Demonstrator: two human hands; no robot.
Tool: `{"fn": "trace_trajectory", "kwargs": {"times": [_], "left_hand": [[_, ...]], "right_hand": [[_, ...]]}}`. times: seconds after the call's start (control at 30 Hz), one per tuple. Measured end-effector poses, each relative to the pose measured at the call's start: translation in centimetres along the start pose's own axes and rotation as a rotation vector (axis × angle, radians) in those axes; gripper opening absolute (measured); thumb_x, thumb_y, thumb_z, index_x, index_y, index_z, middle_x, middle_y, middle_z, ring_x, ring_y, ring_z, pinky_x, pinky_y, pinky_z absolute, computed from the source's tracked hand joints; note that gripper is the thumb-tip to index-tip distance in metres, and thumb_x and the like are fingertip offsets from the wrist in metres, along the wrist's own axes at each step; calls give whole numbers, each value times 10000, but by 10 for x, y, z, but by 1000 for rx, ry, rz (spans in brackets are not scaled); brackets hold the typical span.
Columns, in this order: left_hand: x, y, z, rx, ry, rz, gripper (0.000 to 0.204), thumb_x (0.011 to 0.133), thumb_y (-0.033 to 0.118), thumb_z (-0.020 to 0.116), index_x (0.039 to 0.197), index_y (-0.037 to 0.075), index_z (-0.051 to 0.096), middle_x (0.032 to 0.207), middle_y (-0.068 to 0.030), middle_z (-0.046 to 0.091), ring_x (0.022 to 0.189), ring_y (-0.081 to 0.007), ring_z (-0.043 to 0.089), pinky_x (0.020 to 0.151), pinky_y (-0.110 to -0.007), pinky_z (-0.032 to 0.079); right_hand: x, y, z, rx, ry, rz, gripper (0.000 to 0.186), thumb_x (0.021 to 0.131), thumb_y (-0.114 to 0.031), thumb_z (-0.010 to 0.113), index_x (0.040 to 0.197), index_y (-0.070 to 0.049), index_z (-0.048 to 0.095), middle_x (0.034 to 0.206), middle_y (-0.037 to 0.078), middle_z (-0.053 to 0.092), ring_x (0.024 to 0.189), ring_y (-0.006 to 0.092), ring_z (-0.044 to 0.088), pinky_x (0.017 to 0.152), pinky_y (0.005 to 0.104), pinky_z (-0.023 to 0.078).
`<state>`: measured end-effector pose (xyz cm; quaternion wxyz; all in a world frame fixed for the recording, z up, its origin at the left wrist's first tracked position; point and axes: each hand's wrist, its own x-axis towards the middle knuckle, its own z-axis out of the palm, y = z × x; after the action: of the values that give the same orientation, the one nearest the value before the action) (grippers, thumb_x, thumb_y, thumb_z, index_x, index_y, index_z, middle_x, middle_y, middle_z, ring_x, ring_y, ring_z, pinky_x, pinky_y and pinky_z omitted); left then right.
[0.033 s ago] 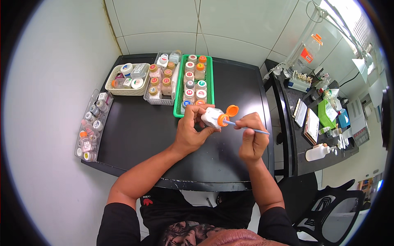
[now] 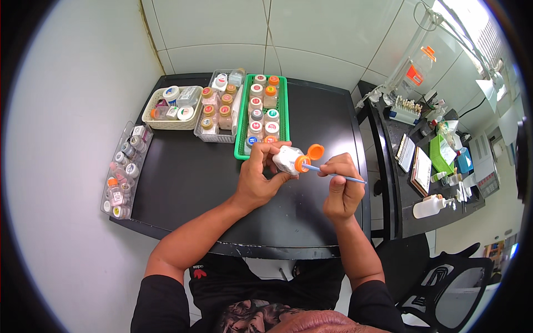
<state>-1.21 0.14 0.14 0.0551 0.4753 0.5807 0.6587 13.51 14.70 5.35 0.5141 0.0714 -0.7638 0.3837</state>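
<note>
My left hand (image 2: 259,173) is closed around a small clear bottle (image 2: 287,159) with whitish contents, tilted with its mouth to the right. An orange flip cap (image 2: 315,151) hangs open from its orange neck. Between the fingertips of my right hand (image 2: 342,186) is a slim light-blue stick-like tool (image 2: 347,178). Its left end reaches into the bottle's mouth; I cannot make out the tip inside. Both hands are above the black table (image 2: 233,222), and the left is just in front of a green basket (image 2: 288,111) of capped jars.
Left of the green basket stand a clear bin (image 2: 216,137) of gold-lidded jars and a cream basket (image 2: 166,125) of containers. A long clear bin (image 2: 143,166) lines the table's left edge. Rightward is a side desk (image 2: 408,219) with a white pump bottle (image 2: 428,207), near a black chair (image 2: 444,288).
The open orange cap and the blue tool have shifted very slightly to the right. Both hands keep their grip.
</note>
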Motion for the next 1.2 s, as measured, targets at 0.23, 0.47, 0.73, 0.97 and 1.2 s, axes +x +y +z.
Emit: {"fn": "trace_trajectory", "kwargs": {"times": [0.23, 0.47, 0.73, 0.97, 1.2], "left_hand": [[1, 6, 3, -294, -144, -102, 536, 992, -26, 721, 1427, 23, 412, 1494, -235, 584, 1343, -260, 625, 1121, -390, 529], [0, 6, 1, -390, -204, -213, 571, 1090, 107, 635, 1599, -3, 402, 1479, -162, 595, 1355, -230, 604, 1128, -368, 512], [1, 5, 0, -360, -141, -220, 545, 1121, 313, 595, 1554, 18, 446, 1365, -132, 652, 1203, -182, 654, 972, -338, 576], [0, 2, -1, -448, -153, -247, 545, 1124, 420, 554, 1486, 19, 481, 1333, -140, 673, 1183, -190, 681, 976, -350, 595], [1, 11, 0, -533, -188, -269, 505, 1091, 249, 664, 1499, 21, 471, 1392, -119, 640, 1204, -199, 684, 984, -340, 599]], "right_hand": [[4, -4, -3, -78, 73, -20, 277, 1097, -177, 593, 945, 24, 708, 852, 118, 707, 778, 239, 604, 693, 349, 474], [10, -2, -7, -158, -6, -32, 296, 1102, -189, 581, 935, 25, 703, 846, 118, 709, 761, 234, 583, 677, 353, 461], [4, 1, -6, -67, 69, 40, 292, 1107, -195, 576, 975, 33, 702, 846, 130, 699, 748, 235, 595, 681, 350, 461], [5, -2, -5, -47, 75, 57, 292, 1111, -197, 573, 970, 22, 705, 850, 120, 700, 764, 232, 612, 708, 343, 477], [5, 2, -8, -121, -48, 114, 280, 1121, -194, 556, 1013, 24, 694, 860, 117, 697, 777, 212, 624, 700, 329, 483]]}}
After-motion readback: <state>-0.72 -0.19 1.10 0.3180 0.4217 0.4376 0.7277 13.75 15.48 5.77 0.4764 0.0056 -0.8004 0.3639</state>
